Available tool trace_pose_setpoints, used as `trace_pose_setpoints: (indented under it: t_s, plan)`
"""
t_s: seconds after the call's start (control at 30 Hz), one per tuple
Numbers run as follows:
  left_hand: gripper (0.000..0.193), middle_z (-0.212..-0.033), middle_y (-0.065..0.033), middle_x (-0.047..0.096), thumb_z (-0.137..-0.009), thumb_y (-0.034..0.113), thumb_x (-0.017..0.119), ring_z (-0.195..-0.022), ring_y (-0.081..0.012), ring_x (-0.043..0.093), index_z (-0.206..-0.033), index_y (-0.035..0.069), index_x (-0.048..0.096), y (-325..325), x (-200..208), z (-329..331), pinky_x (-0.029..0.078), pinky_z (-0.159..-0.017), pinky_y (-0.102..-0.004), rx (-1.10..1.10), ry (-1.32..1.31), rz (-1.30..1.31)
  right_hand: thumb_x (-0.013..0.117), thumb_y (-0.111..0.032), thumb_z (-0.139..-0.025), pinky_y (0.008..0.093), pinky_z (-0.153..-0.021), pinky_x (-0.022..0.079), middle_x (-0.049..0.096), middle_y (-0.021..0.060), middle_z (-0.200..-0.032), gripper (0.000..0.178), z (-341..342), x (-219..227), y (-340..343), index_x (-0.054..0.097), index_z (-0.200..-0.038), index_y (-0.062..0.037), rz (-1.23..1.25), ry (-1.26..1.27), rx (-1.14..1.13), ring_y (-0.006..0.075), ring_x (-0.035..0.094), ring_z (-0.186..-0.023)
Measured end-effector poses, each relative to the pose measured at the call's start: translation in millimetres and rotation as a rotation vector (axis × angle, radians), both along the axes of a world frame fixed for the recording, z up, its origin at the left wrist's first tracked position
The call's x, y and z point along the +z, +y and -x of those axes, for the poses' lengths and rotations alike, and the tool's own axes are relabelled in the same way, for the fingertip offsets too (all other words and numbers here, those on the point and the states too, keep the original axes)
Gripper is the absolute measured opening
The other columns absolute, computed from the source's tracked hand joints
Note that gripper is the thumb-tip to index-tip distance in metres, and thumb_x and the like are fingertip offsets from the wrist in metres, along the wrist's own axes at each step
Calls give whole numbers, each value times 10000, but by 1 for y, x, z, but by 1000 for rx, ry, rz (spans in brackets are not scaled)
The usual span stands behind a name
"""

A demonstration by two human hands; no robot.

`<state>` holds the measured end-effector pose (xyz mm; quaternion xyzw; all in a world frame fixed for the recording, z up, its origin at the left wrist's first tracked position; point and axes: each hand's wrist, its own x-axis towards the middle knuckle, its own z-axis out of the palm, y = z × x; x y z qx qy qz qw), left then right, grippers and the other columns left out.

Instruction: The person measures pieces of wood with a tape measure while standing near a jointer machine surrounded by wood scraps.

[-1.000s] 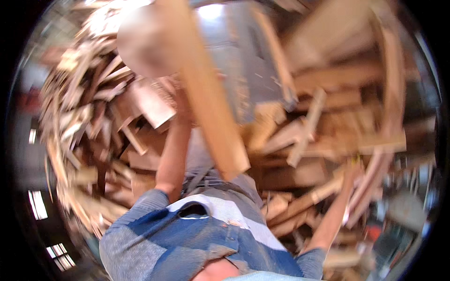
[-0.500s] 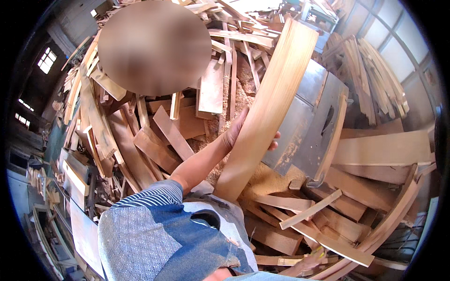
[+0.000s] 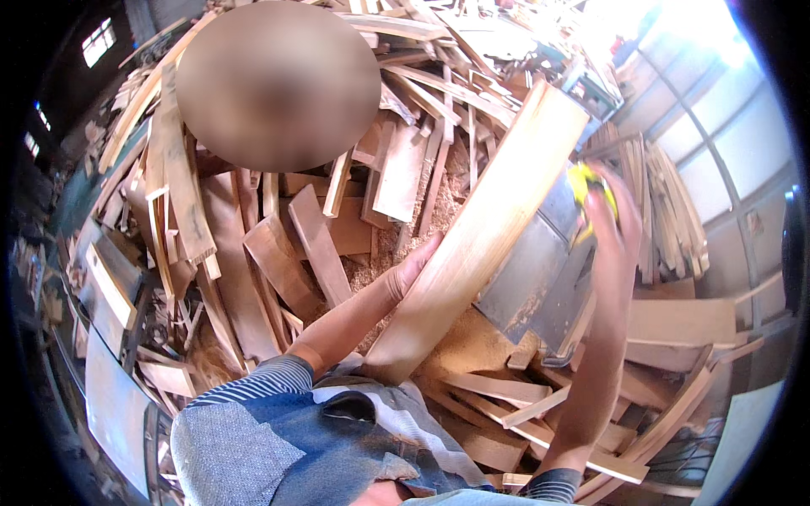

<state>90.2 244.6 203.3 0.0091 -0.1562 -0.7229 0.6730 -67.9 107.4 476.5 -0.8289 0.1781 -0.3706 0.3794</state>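
Note:
A long, light wooden board (image 3: 485,228) slants from my waist up toward the upper right. My left hand (image 3: 417,260) is closed on its left edge, about midway along; the fingers on the underside are hidden. To the right of the board's far end is my right hand (image 3: 620,211), raised and closed around a yellow and black tape measure (image 3: 582,185). That hand is somewhat blurred, and the tape measure is apart from the board. Behind the board lies a grey metal machine table (image 3: 527,270) with sawdust on it.
Loose planks and offcuts (image 3: 278,261) are heaped to the left and ahead. More boards (image 3: 675,323) lie at the right, below a leaning bundle of strips (image 3: 671,211). A pale panel (image 3: 114,396) stands at the lower left. Sawdust (image 3: 468,346) is piled under the board.
My right hand has come up from the lower edge to near the board's far end, bringing the tape measure. The board has shifted slightly in view, still in my left hand.

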Motion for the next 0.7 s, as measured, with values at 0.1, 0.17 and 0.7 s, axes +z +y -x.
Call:
trace_pose_setpoints:
  t_s: [0.1,0.17,0.7]
  plan:
    - [929,-1526,-157,540,-927,727,543,-1302,-330,610,-1615,128,368,35,1,-19,527,-1061,-508,68,-35,-72,660,-346,-977,330,-961,472,670,130,-1230,472,-85,41,21,655,-1304,-5,167,78,86,202,619,-1093]
    - [859,-1532,-124,544,-963,685,546,-1307,-283,612,-1597,123,408,58,-2,-32,501,-1101,-458,102,-31,-159,668,-369,-962,335,-975,462,675,147,-1211,496,-129,58,48,657,-1292,1,155,141,126,215,622,-1084]
    - [924,-1533,-188,527,-940,721,552,-1328,-361,589,-1591,84,401,156,-32,-104,474,-1120,-527,303,114,173,629,-28,-794,354,-997,461,625,145,-1197,532,-120,74,38,654,-1325,-44,700,329,210,301,616,-1102]
